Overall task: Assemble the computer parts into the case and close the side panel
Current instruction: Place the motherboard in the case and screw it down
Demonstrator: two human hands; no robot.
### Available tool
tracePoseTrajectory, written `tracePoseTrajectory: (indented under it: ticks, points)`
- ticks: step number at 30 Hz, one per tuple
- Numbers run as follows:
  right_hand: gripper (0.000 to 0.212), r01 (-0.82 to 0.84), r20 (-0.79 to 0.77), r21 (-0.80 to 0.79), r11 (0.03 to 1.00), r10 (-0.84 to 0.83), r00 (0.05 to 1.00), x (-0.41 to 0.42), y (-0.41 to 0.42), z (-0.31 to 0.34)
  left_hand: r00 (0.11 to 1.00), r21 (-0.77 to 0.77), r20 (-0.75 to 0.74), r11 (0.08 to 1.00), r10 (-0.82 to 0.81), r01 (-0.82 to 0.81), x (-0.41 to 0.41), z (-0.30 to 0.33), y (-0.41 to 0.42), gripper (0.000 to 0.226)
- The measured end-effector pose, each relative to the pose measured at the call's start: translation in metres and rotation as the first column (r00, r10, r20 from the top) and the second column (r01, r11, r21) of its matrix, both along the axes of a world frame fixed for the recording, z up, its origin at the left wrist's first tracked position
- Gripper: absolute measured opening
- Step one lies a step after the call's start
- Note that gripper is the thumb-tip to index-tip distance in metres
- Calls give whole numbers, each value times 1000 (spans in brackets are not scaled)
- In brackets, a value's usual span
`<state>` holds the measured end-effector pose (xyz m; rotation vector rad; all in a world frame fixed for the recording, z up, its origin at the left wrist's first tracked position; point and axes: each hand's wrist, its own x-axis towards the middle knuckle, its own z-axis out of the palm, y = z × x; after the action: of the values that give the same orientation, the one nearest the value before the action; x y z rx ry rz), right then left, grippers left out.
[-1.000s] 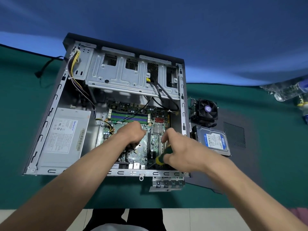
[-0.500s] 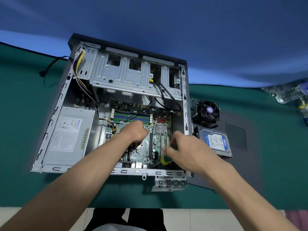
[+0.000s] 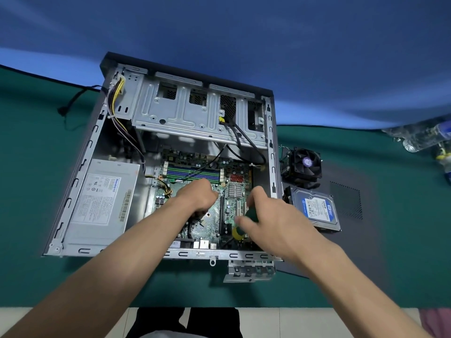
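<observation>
Left hand rests knuckles-up on the motherboard inside the open case, fingers curled under; whether it holds anything cannot be told. Just right of it, the right hand grips a green-and-yellow screwdriver over the board's near right corner. Beyond the case's right wall, a cooler fan and hard drive lie on the dark side panel, on the bench.
</observation>
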<state>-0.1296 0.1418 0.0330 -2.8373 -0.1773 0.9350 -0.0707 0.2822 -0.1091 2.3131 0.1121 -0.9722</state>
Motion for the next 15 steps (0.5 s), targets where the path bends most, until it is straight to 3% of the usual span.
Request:
tracePoseTrajectory:
  ticks: [5,8,12,15]
  points:
    - [27,-57,13,-74,996,58,998,-2,0,1,1000,-16,-18,1000,10,-10,-1,-1,0,37]
    - [34,-29,-51,-29,999,27,998,-1,2,2,1000,-14,-9,1000,10,-11,0,-1,0,36]
    - [34,-28,28,-71,997,30,999,0,5,-2,999,-27,-29,999,22,-23,0,1,0,39]
    - [52,3,-100,-17,1000,-5,995,4,3,1,999,-36,-30,999,19,-20,-1,1,0,38]
